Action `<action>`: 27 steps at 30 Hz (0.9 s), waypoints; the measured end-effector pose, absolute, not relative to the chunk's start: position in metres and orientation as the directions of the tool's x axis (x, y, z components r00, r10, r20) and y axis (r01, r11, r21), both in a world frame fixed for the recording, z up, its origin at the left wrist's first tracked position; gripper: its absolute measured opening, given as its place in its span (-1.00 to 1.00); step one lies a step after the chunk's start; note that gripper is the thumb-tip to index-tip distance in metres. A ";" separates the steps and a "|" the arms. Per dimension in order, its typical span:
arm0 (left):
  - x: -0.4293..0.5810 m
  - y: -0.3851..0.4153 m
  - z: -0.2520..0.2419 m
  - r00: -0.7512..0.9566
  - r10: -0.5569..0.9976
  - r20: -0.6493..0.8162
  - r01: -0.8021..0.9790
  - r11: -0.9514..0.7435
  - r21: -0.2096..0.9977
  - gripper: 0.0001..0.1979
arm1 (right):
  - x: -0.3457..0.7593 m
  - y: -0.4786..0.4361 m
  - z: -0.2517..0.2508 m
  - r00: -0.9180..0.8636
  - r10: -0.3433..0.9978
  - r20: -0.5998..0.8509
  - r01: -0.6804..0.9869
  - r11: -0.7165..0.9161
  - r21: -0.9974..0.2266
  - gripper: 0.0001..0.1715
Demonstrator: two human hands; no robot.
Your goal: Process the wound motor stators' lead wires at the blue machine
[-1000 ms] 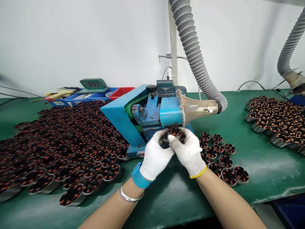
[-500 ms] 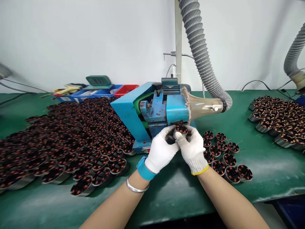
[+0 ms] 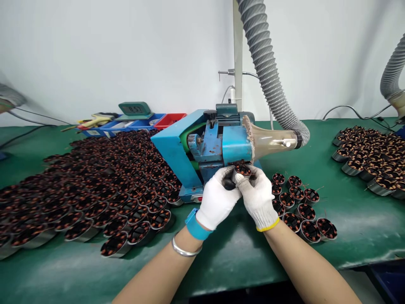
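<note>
Between both hands is a motor stator [image 3: 243,170], a short metal ring with copper windings and a black inner part. My left hand [image 3: 220,195], in a white glove with dark fingertips, grips its left side. My right hand [image 3: 257,196], in a white glove with a yellow cuff edge, closes on its right side, thumb at the front. The stator is right at the lower front of a blue belt-driven machine [image 3: 236,145]; whether it touches the machine is hidden. A clear plastic funnel [image 3: 272,142] covers the machine's right end.
Many more stators [image 3: 126,181] crowd the green table [image 3: 221,270] at left. A small group [image 3: 297,207] stands right of my hands, another batch [image 3: 370,160] at far right. A grey hose [image 3: 264,55] joins the funnel. Behind are blue bins [image 3: 139,123], a red bin [image 3: 171,121] and a clock [image 3: 134,109].
The view has shifted slightly, so most things appear a little further right. Both hands keep the stator at the same place by the machine.
</note>
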State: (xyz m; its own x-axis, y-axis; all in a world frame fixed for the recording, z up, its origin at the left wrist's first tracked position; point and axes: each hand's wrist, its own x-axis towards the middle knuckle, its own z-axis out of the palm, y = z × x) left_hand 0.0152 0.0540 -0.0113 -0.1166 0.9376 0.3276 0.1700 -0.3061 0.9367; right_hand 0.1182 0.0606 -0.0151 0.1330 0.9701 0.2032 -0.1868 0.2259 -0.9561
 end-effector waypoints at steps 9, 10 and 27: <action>-0.002 0.028 0.003 0.077 0.981 0.179 -0.128 -0.168 0.977 -0.40 | 0.153 0.050 -0.009 -0.331 0.852 0.406 -0.024 0.422 -0.906 -0.46; -0.003 0.028 0.006 0.097 0.983 0.156 -0.154 -0.140 0.978 -0.41 | 0.154 0.052 -0.008 -0.353 0.858 0.373 -0.032 0.387 -0.922 -0.44; 0.013 0.049 -0.008 -0.306 0.949 0.078 -0.213 -0.148 0.966 -0.45 | 0.118 0.053 -0.010 -0.104 0.991 0.089 -0.309 0.053 -0.950 -0.50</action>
State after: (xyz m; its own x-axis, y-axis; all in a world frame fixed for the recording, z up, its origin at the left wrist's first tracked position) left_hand 0.0125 0.0493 -0.0075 -0.3055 0.9490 0.0784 -0.2133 -0.1484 0.9657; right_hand 0.1181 0.0526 -0.0098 -0.1043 0.9906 0.0888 -0.3091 0.0526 -0.9496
